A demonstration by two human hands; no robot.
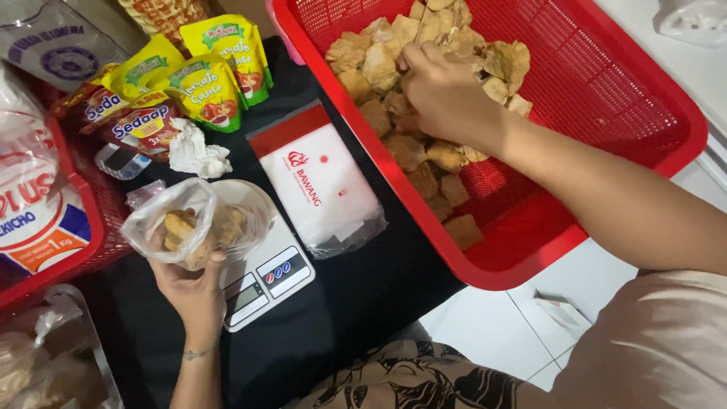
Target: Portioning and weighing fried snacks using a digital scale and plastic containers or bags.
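Covering the white tiled floor (485, 333), a black cloth (356, 295) carries a white kitchen scale (265, 276) and a red basket (606, 98). The left hand (189, 284) clamps a clear bag (193, 220) of fried pieces, mouth upward, above the scale. The right hand (443, 91) closes on pieces (424, 155) heaped diagonally in the basket.

Red mesh basket (644, 113), tan fried pieces (394, 144)

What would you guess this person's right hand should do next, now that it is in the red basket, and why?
Probably lift a piece across into the clear plastic bag. The right hand rests on the golden-brown fried pieces in the red mesh plastic basket, while the left hand holds the bag, already holding a few such pieces, open over the white digital kitchen scale.
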